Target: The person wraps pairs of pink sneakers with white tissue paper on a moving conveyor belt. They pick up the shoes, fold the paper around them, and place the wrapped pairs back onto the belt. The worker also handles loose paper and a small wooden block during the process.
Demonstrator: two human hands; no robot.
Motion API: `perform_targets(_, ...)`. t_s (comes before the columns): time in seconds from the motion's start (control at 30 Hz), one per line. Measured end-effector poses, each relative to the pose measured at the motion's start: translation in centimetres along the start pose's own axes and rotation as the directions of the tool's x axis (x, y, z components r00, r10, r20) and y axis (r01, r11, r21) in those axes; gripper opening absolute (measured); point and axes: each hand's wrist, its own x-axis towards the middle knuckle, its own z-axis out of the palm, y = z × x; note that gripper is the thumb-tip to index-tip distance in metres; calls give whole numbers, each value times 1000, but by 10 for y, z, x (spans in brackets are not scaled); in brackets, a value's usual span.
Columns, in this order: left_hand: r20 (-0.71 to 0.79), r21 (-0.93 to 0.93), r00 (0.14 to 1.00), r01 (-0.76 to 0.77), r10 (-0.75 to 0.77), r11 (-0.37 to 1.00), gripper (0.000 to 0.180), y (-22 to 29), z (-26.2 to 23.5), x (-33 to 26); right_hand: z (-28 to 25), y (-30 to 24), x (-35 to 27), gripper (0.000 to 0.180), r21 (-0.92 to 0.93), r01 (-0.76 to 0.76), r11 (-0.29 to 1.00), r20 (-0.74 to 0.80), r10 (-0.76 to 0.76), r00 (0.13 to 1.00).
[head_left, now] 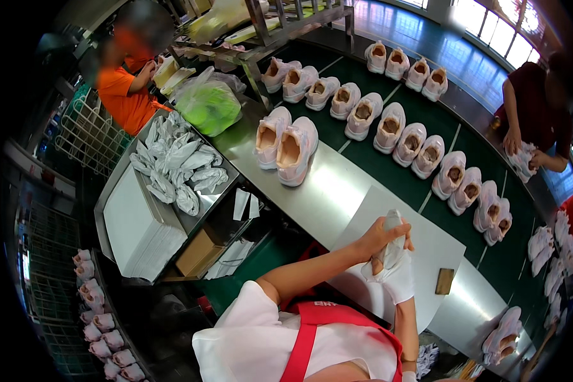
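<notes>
Both hands (388,254) gripping — one paper wad (389,245)

Glossy steel table (337,191) — crumpled white paper (388,251)

Left hand (381,237) and gloved right hand (398,280) around crumpled paper wad (389,251)

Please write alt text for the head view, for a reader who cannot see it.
The person's hands, left and right, crumple white paper over a white sheet on a steel table. Pale pink shoes stand in pairs along a green conveyor.
</notes>
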Motion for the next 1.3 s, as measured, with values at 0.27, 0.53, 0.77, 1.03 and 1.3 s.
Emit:
perform_targets(0.27, -404, 82, 851, -331, 335, 940, 29, 31, -33, -11, 33, -26, 15, 67, -15, 87, 996, -131, -88, 987)
perform_targets(0.53, -528, 72, 811, -252, 251, 965, 31, 34, -61, -27, 70, -25, 28, 53, -189, 168, 968, -159, -199, 967)
perform_targets(0.77, -276, 955, 404, 10, 872, 298, 37, 106, -162, -26, 49, -12, 27, 46, -245, 11, 969, -218, -66, 974)
perform_targets(1.03, -367, 722, 591, 668, 718, -181, 47, 138, -284, 0, 35, 0, 8, 43, -273, -34, 961, -192, -20, 981)
perform_targets(1.3, -399, 806, 713, 572, 576, -150, 48, 109, -170, 5, 11, 0, 15, 38, -428, -18, 904, -192, -71, 979)
